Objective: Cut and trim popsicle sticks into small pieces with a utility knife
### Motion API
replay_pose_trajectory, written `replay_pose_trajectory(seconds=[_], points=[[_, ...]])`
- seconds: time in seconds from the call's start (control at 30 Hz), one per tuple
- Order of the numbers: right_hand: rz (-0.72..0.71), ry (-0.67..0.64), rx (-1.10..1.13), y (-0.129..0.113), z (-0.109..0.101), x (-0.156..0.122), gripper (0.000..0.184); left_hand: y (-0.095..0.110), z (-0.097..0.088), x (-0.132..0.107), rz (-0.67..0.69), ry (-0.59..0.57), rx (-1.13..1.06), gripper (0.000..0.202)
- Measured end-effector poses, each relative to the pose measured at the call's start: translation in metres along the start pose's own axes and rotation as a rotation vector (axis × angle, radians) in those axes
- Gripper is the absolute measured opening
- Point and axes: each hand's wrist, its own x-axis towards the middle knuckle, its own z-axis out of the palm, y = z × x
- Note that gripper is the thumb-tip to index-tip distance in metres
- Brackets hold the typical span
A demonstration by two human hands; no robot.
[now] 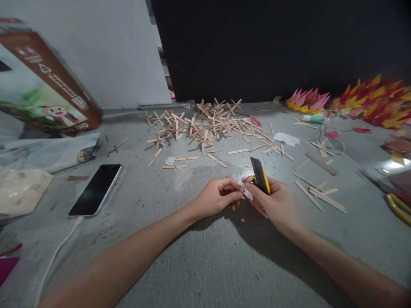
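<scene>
My right hand (pixel 281 203) is closed around a yellow box cutter (pixel 266 183) whose dark wide blade points up and away. A thin strip with a red edge (pixel 257 206) also shows under that hand's fingers; its kind is unclear. My left hand (pixel 216 196) is pinched, thumb against fingers, on something small at the right hand's fingertips. The two hands almost meet low over the grey table. Beyond them lies a heap of wooden craft sticks (pixel 205 128), many joined into crosses and star shapes. A few loose craft sticks (pixel 327 199) lie to the right of my right hand.
A phone (pixel 95 190) with a white cable lies at left, before a brown printed box (pixel 61 94). Pink, red and yellow pointed paper pieces (pixel 369 102) stand at back right. Yellow-handled scissors (pixel 396 207) rest at the right edge. A black panel (pixel 276 47) rises behind.
</scene>
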Motion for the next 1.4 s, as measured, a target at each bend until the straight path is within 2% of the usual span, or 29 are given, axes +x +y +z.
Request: replay_pose_trajectory(seconds=[0.1,0.17,0.33,0.43,0.67,0.8,1.13,1.27,1.4], points=[[0.008,0.031,-0.043,-0.001,0.000,0.002,0.048,0.003,0.002,-0.003,0.060,0.003,0.250,0.031],[-0.015,0.030,-0.056,0.000,-0.002,0.004,0.046,0.004,0.002,-0.003,0.083,0.072,0.368,0.034],[-0.144,0.003,-0.105,0.006,-0.016,0.005,0.041,-0.004,-0.004,0.001,0.101,0.373,0.344,0.036],[-0.215,-0.036,-0.284,0.009,-0.021,0.001,0.039,-0.008,-0.006,0.003,0.142,0.444,0.287,0.037],[-0.274,-0.132,-0.380,0.014,-0.017,-0.005,0.046,-0.006,-0.002,0.002,0.182,0.469,0.220,0.028],[-0.237,-0.172,-0.346,0.015,-0.016,-0.005,0.048,-0.001,0.001,0.001,0.181,0.473,0.242,0.024],[-0.219,-0.187,-0.303,0.013,-0.013,-0.006,0.049,0.001,0.002,0.000,0.159,0.481,0.264,0.028],[-0.206,-0.189,-0.313,0.015,-0.012,-0.007,0.049,0.001,0.002,-0.001,0.128,0.439,0.192,0.026],[-0.187,-0.186,-0.367,0.015,-0.009,-0.009,0.051,-0.003,0.001,0.000,0.140,0.431,0.177,0.043]])
